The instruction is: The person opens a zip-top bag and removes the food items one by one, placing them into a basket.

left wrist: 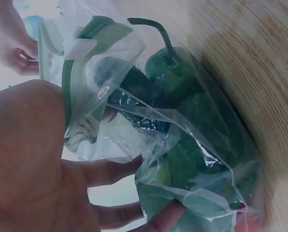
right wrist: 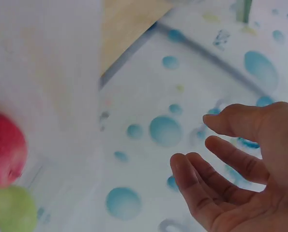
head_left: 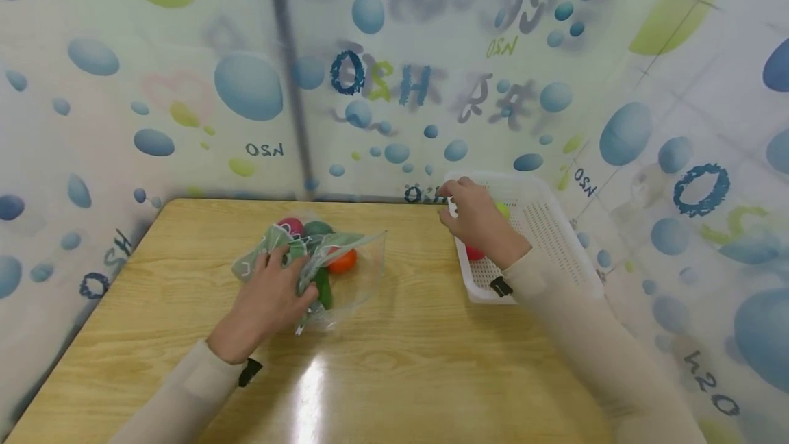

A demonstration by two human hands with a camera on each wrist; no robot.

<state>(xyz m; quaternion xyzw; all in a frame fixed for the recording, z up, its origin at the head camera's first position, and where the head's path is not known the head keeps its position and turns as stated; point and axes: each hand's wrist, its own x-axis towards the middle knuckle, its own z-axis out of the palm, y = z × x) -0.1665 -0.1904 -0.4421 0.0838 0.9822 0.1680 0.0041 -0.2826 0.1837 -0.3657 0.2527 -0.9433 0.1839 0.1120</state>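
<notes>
A clear zip bag with green printing lies on the table, holding fruit-like and vegetable-like pieces. Among these are a green pepper with a curved stem, an orange-red round piece and a dark pink one. My left hand rests on the bag near its open edge, fingers fairly straight against the plastic and the green pieces. My right hand hovers over the left side of a white basket, fingers loosely bent and holding nothing. Below it, partly hidden, are a red apple and a yellow-green pear.
The wooden table meets a patterned backdrop with blue and green spots at its back edge. More of this backdrop rises on both sides. The basket stands at the table's right, with a stretch of wood between it and the bag.
</notes>
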